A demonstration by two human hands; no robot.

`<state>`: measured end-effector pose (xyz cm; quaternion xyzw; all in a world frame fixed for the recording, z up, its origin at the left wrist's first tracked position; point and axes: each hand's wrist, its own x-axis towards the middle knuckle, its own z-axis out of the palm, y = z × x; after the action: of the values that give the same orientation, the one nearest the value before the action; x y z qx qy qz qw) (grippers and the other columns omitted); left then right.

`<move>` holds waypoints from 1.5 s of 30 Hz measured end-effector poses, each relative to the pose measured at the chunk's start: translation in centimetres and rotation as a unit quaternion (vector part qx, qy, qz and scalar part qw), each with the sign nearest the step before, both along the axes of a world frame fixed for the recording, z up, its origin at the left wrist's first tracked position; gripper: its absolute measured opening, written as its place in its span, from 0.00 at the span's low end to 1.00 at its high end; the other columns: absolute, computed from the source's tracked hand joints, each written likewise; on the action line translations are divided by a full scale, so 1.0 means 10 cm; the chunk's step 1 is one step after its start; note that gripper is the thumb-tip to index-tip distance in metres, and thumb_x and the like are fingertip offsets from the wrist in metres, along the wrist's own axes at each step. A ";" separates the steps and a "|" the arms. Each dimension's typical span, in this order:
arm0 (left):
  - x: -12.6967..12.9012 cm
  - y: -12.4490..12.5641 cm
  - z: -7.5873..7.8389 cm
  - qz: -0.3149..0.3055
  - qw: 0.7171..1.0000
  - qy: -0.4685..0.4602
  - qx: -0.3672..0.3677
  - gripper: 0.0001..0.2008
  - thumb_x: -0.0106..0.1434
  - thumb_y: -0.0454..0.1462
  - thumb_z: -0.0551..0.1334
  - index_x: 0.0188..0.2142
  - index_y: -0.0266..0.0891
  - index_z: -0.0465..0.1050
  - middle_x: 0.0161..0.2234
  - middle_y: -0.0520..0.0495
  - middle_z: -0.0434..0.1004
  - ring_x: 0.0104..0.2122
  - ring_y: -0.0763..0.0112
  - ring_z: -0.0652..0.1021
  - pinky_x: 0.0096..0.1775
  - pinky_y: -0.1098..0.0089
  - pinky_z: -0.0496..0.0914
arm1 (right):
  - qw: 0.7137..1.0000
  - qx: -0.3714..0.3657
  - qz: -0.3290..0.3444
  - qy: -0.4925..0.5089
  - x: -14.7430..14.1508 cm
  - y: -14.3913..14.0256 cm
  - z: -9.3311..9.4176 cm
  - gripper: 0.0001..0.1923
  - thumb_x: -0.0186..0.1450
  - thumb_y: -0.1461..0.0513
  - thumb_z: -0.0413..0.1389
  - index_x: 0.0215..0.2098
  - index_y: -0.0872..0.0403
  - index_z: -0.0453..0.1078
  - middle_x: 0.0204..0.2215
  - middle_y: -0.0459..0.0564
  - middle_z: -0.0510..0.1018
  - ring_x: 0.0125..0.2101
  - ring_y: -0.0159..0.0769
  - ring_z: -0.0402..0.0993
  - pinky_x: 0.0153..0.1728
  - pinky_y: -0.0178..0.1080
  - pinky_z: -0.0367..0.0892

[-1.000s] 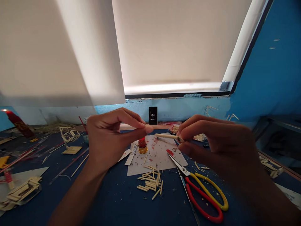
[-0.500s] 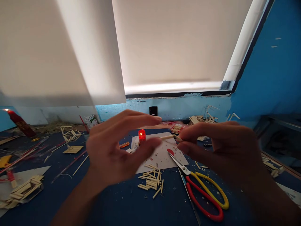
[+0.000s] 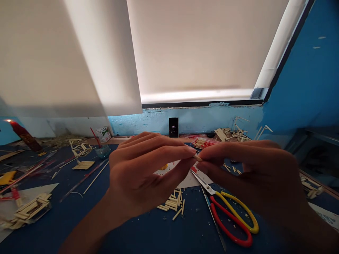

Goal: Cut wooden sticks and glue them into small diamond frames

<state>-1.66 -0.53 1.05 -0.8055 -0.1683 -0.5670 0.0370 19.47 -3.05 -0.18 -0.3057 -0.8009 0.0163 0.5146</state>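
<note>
Small wooden stick (image 3: 198,157) pinched between both hands: left hand (image 3: 144,173) and right hand (image 3: 254,173) fingertips meeting mid-air above tabletop (image 3: 127,225). Stick axis roughly left-right, mostly hidden.

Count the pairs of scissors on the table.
1: the red-and-yellow-handled scissors lie on the blue table, just below the right hand. Others could be hidden behind the hands.

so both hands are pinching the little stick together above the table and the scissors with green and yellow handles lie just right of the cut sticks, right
Not quite: the scissors have red and yellow handles, not green, as the head view shows. The rest holds: the left hand and right hand pinch the stick, and the cut sticks lie left of the scissors.
</note>
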 end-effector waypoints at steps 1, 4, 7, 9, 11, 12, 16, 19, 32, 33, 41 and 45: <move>0.00 0.00 0.00 -0.005 1.000 -0.002 -0.003 0.13 0.58 0.31 0.75 0.40 0.51 0.85 0.34 0.53 0.89 0.31 0.61 0.86 0.32 0.62 0.80 | 1.000 0.001 0.000 -0.002 0.00 0.00 0.00 0.05 0.69 0.59 0.65 0.34 0.47 0.75 0.26 0.40 0.82 0.21 0.28 0.72 0.24 0.36 0.68; -0.01 0.00 0.02 -0.017 1.000 -0.002 -0.009 0.13 0.59 0.31 0.74 0.40 0.52 0.86 0.34 0.52 0.89 0.31 0.60 0.86 0.33 0.61 0.81 | 1.000 0.011 -0.006 -0.007 0.00 0.00 -0.01 0.03 0.70 0.61 0.64 0.36 0.47 0.76 0.27 0.42 0.84 0.23 0.31 0.77 0.26 0.38 0.69; -0.01 0.00 0.03 -0.020 1.000 -0.001 -0.010 0.13 0.59 0.30 0.74 0.40 0.51 0.86 0.34 0.52 0.89 0.32 0.61 0.86 0.35 0.61 0.82 | 1.000 0.022 -0.012 -0.014 0.00 0.01 -0.03 0.02 0.70 0.62 0.64 0.38 0.48 0.76 0.29 0.43 0.85 0.28 0.35 0.82 0.29 0.40 0.70; 0.00 -0.01 0.03 -0.019 1.000 0.000 -0.014 0.12 0.59 0.29 0.73 0.39 0.49 0.86 0.33 0.51 0.89 0.31 0.62 0.86 0.36 0.61 0.81 | 0.999 0.025 -0.012 -0.020 0.00 0.02 -0.05 0.02 0.70 0.62 0.64 0.39 0.47 0.77 0.30 0.44 0.86 0.31 0.37 0.84 0.29 0.41 0.70; 0.00 0.00 0.01 -0.016 1.000 -0.003 -0.017 0.11 0.59 0.29 0.73 0.38 0.48 0.86 0.32 0.51 0.88 0.31 0.62 0.86 0.36 0.62 0.80 | 0.999 0.025 -0.014 -0.023 0.01 0.02 -0.06 0.01 0.70 0.62 0.64 0.39 0.47 0.77 0.30 0.45 0.86 0.32 0.39 0.84 0.30 0.41 0.71; 0.00 0.00 0.00 -0.013 1.000 -0.003 -0.018 0.11 0.59 0.29 0.72 0.37 0.48 0.85 0.32 0.51 0.88 0.31 0.63 0.86 0.35 0.63 0.79 | 0.999 0.024 -0.016 -0.024 0.01 0.03 -0.06 0.01 0.70 0.61 0.64 0.39 0.48 0.77 0.31 0.45 0.86 0.32 0.39 0.85 0.30 0.41 0.71; -0.01 0.04 -0.03 -0.008 0.999 0.029 -0.025 0.11 0.59 0.28 0.70 0.38 0.47 0.81 0.34 0.51 0.86 0.33 0.63 0.84 0.35 0.62 0.77 | 0.999 0.021 -0.001 -0.031 0.01 0.04 -0.05 0.00 0.71 0.61 0.64 0.40 0.49 0.77 0.31 0.46 0.87 0.30 0.36 0.84 0.29 0.40 0.71; -0.03 0.05 -0.02 -0.011 0.996 0.078 -0.036 0.12 0.57 0.29 0.68 0.39 0.45 0.77 0.36 0.49 0.84 0.35 0.61 0.82 0.38 0.59 0.75 | 0.999 0.034 0.014 -0.036 0.01 0.05 -0.04 0.01 0.70 0.62 0.65 0.40 0.49 0.77 0.29 0.44 0.86 0.28 0.32 0.82 0.29 0.37 0.70; -0.05 0.08 0.04 0.018 0.995 0.093 0.037 0.06 0.59 0.28 0.70 0.34 0.37 0.79 0.30 0.51 0.85 0.32 0.69 0.82 0.45 0.60 0.77 | 0.995 0.074 -0.034 -0.061 0.01 0.02 -0.04 0.02 0.70 0.64 0.63 0.39 0.50 0.77 0.31 0.41 0.86 0.28 0.27 0.81 0.33 0.33 0.70; -0.05 0.08 0.05 0.023 0.995 0.095 0.036 0.05 0.59 0.28 0.70 0.34 0.37 0.80 0.31 0.51 0.85 0.32 0.69 0.82 0.46 0.60 0.78 | 0.995 0.075 -0.035 -0.062 0.01 0.02 -0.04 0.02 0.70 0.64 0.63 0.39 0.50 0.77 0.31 0.41 0.86 0.29 0.27 0.81 0.33 0.32 0.70; -0.07 0.05 0.03 0.065 0.992 0.096 0.047 0.03 0.62 0.31 0.73 0.35 0.39 0.83 0.34 0.53 0.89 0.35 0.71 0.86 0.55 0.63 0.75 | 0.994 0.070 -0.051 -0.067 0.00 0.05 -0.04 0.03 0.71 0.64 0.63 0.37 0.51 0.78 0.30 0.43 0.86 0.31 0.29 0.83 0.33 0.33 0.71; -0.10 0.06 0.08 0.049 0.990 0.131 -0.004 0.04 0.67 0.33 0.66 0.40 0.37 0.81 0.36 0.49 0.87 0.39 0.67 0.85 0.57 0.60 0.72 | 0.989 0.095 -0.058 -0.094 0.01 0.09 -0.03 0.03 0.72 0.64 0.61 0.40 0.52 0.78 0.35 0.43 0.87 0.33 0.28 0.83 0.35 0.33 0.71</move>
<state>-2.68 0.09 1.81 -0.8637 -0.2032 -0.4538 0.0829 19.62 -2.14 -0.47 -0.3015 -0.8247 -0.1187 0.4636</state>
